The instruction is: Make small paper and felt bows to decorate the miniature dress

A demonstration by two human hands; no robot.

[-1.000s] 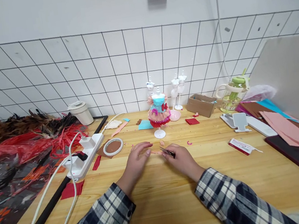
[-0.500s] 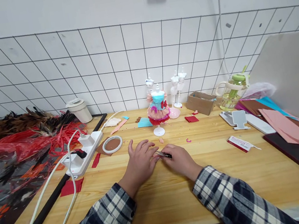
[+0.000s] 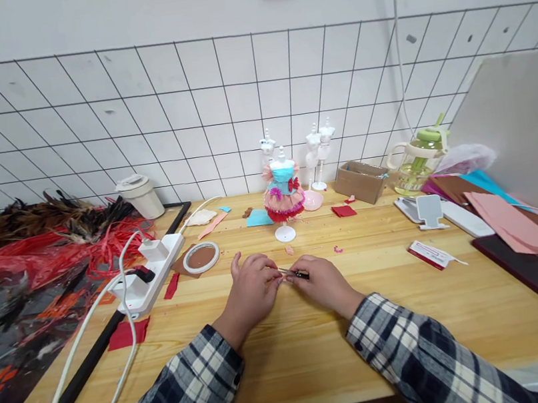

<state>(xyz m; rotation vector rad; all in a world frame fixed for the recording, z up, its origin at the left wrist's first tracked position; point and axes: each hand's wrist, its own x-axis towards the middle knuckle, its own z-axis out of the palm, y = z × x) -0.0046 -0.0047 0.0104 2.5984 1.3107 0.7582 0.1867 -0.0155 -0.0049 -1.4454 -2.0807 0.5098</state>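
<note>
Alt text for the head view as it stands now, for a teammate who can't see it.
A person's right hand holds a slim, dark-handled tool, its tip at the left hand, over a wooden table. Beyond them stands a small white dress form in a blue, peach and red dress; a tape ring and power strip lie to the left.

From here, the counter [image 3: 376, 239] lies open leftward of the red-and-white card [image 3: 431, 254]; the dressed mannequin [image 3: 282, 193] blocks straight ahead, the power strip [image 3: 162, 269] the left.
</note>
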